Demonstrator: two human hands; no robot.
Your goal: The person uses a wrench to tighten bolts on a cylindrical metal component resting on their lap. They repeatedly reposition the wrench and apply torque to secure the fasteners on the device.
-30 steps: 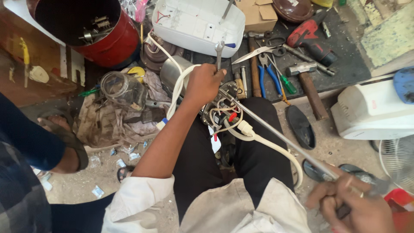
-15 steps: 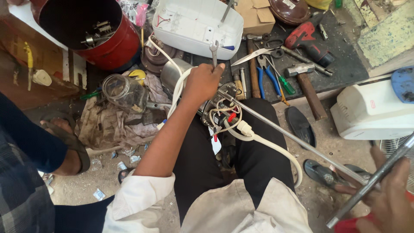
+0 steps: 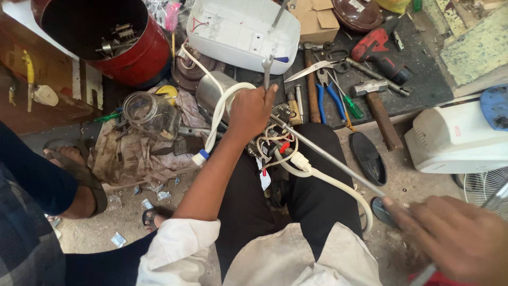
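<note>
Two hands are working: the left hand (image 3: pixel 253 108) is gripping a small spanner (image 3: pixel 267 71) above the wiring bundle (image 3: pixel 275 145) on the lap — the right hand (image 3: pixel 455 238), blurred, is closing around a metal rod (image 3: pixel 328 161), risking snagged wires.

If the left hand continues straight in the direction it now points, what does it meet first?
The left hand holds a small spanner that points away from the person. Straight on, it would probably first meet the white plastic housing; depth between them is unclear.

Dusty floor (image 3: pixel 132 212) with hammer (image 3: pixel 373 100), pliers (image 3: pixel 330 92)
</note>
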